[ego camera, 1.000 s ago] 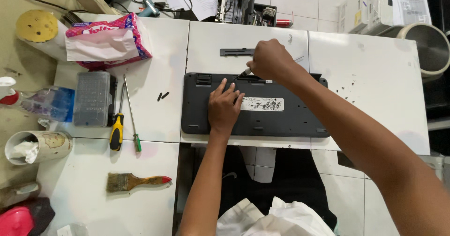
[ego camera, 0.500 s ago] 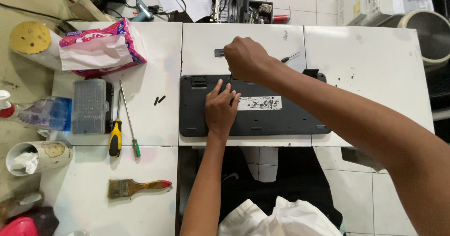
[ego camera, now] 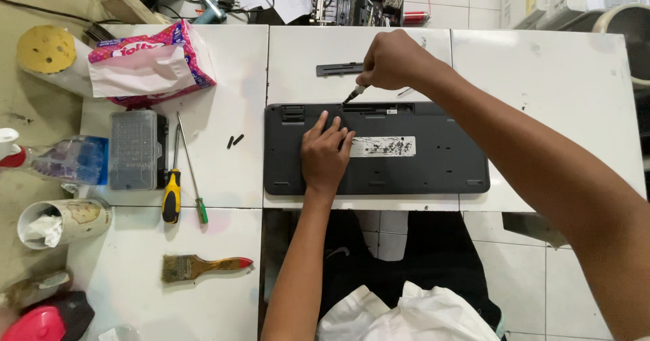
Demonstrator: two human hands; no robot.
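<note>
While flat black plastic keyboard, underside up, lies across white tiled table, left hand pressed open-palmed on its back. Right hand fisted round small screwdriver, tip at top edge: likely screw-removal step. Next move calls for steady downward pressure, tip kept seated. Versus half-second earlier: right hand shifted from detached black plastic strip down to keyboard edge.
</note>
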